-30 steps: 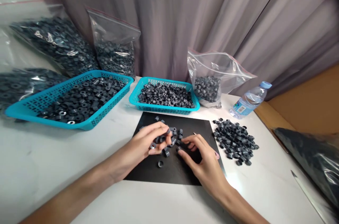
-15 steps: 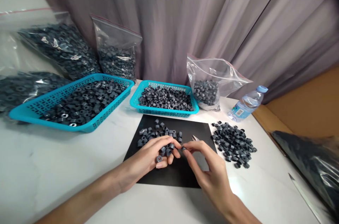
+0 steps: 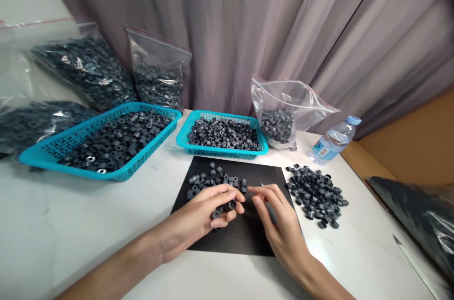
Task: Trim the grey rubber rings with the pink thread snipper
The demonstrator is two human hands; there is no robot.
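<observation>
My left hand (image 3: 213, 203) is cupped over the black mat (image 3: 244, 236), fingers curled round several small dark grey plastic rings (image 3: 231, 204). Facing it is my right hand (image 3: 280, 224), thumb and forefinger apart with no ring visible between them. A thin metal tip (image 3: 262, 184) pokes out behind the right fingers; the rest is hidden, and I cannot tell whether that hand touches it. Loose grey rings (image 3: 202, 182) lie on the mat just beyond my left hand.
Two blue baskets (image 3: 122, 175) (image 3: 227, 153) of grey parts stand behind. Clear bags (image 3: 159, 80) (image 3: 278, 125) of parts lean near the curtain. To the right are a pile of rings (image 3: 317, 196), a water bottle (image 3: 335, 139) and a dark plastic bag (image 3: 414, 210).
My right thumb and forefinger, pinched on a small ring before, are now apart with none visible. The left fingers have closed further over their rings. The view has shifted slightly.
</observation>
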